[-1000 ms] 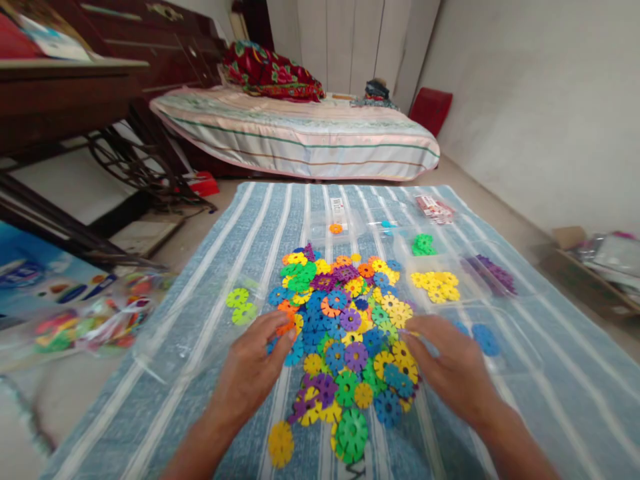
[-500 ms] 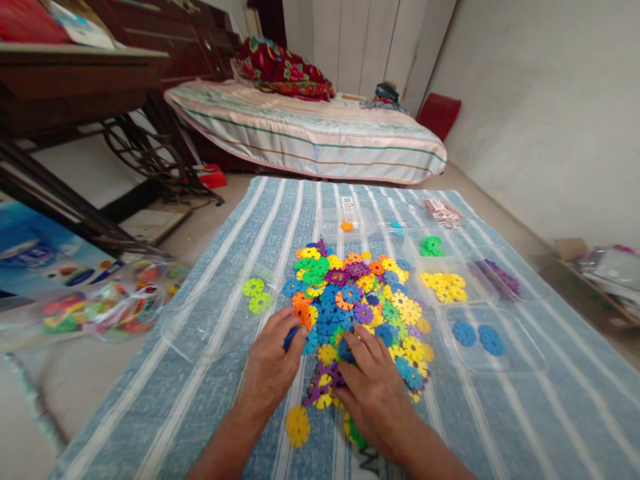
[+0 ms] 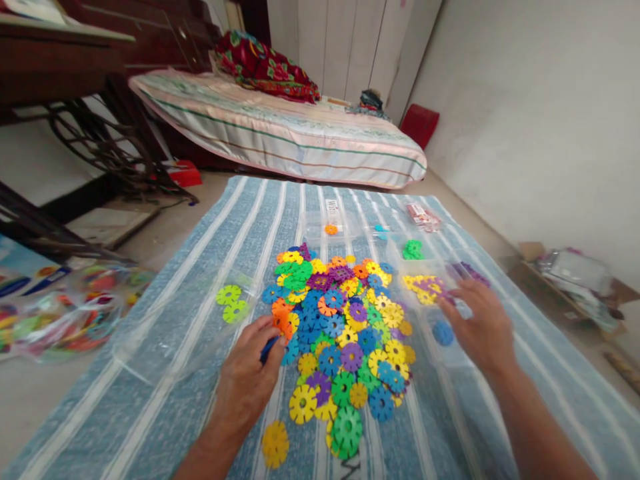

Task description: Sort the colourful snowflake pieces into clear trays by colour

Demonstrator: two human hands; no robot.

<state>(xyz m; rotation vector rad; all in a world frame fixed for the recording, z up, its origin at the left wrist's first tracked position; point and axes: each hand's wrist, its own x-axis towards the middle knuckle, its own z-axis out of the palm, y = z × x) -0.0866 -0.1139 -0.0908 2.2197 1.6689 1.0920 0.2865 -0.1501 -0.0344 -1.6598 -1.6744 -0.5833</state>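
A heap of flower-shaped plastic discs point(image 3: 330, 323) in several colours lies on the striped cloth. My left hand point(image 3: 250, 373), at the heap's left edge, pinches a dark blue disc point(image 3: 269, 349), its fingertips beside some orange discs point(image 3: 283, 319). My right hand point(image 3: 480, 327) is over the clear containers at the right, fingers closed on a purple disc point(image 3: 443, 297), partly hidden. Just left of it are yellow discs point(image 3: 420, 288) in a container, and purple discs point(image 3: 470, 272) lie behind the hand. Below its fingers a blue disc point(image 3: 443, 333) shows in another container.
Clear containers hold green discs point(image 3: 413, 250), an orange disc point(image 3: 331, 229) and lime discs point(image 3: 229, 294). A yellow disc point(image 3: 275, 443) lies alone near the front. A bed point(image 3: 280, 143) stands beyond the table, a sewing machine stand point(image 3: 100, 133) at the left, a cardboard box point(image 3: 540, 267) at the right.
My right hand has moved from the front of the heap to the containers at the right, with purple taken from the heap. My left hand keeps its dark blue disc. The view has shifted.
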